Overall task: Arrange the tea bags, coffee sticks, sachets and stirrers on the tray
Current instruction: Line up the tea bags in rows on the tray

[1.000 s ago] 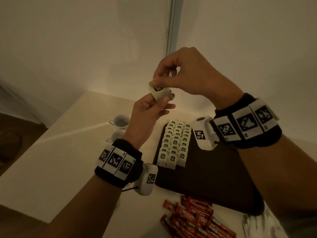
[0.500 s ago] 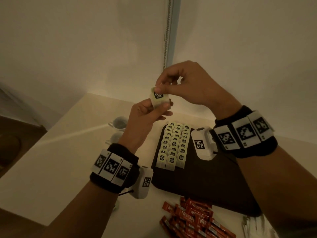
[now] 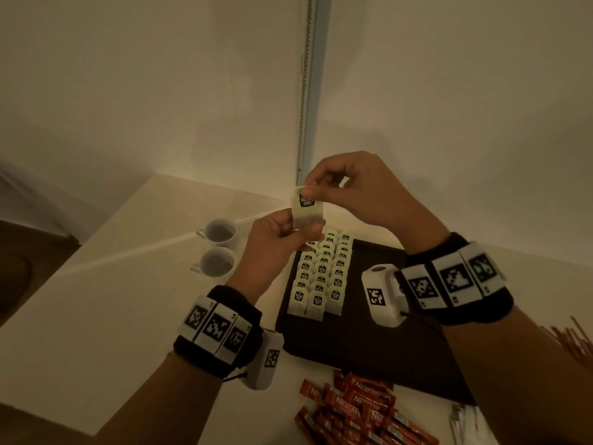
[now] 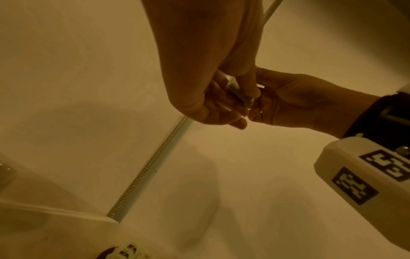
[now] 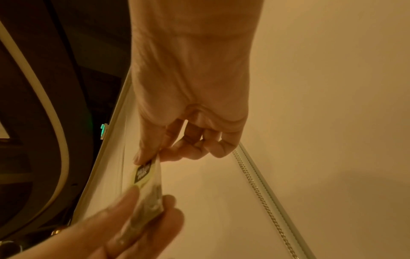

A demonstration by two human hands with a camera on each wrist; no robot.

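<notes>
Both hands hold one pale green tea bag [image 3: 307, 207] in the air above the far left corner of the dark tray [image 3: 369, 342]. My right hand [image 3: 349, 191] pinches its top edge between thumb and forefinger; the same tea bag [image 5: 144, 177] shows in the right wrist view. My left hand [image 3: 282, 236] grips its lower part from below, where the tea bag [image 4: 240, 94] is mostly hidden by fingers. Three neat rows of tea bags [image 3: 321, 274] lie on the tray's left side. Red coffee sticks [image 3: 356, 409] are heaped on the table in front of the tray.
Two white cups [image 3: 218, 248] stand on the table left of the tray. Brown stirrers [image 3: 574, 342] lie at the right edge, and pale sachets [image 3: 465, 422] sit at the bottom right. A wall with a bead chain [image 3: 303, 91] rises behind the table.
Both hands have sunk lower in the view while holding the tea bag, which now faces me upright with its label showing. The rows on the tray are unchanged.
</notes>
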